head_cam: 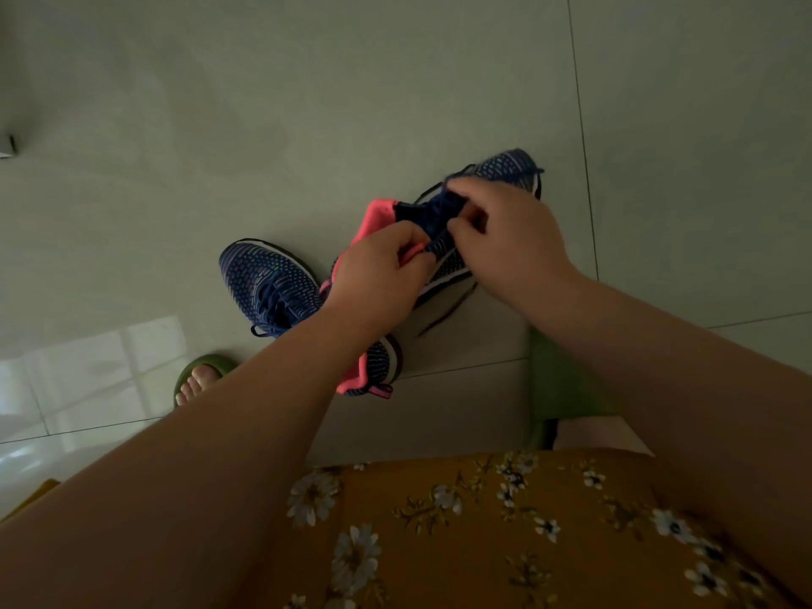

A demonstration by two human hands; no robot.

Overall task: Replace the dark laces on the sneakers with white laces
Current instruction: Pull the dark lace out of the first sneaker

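Note:
Two blue knit sneakers with pink linings are below me. One sneaker [505, 169] is held up between my hands, toe pointing away. My left hand [378, 274] grips its pink collar and side. My right hand [501, 230] pinches the dark lace [444, 204] at the eyelets. A loose dark lace end sticks out by the toe. The other sneaker [272, 287] lies on the floor at the left with its dark laces threaded. No white laces are in view.
Grey floor tiles [307, 125] spread all around. My feet in green slippers [206, 371] stand at the left and under my right forearm. A yellow flowered garment [483, 534] fills the bottom. A bright reflection lies at the lower left.

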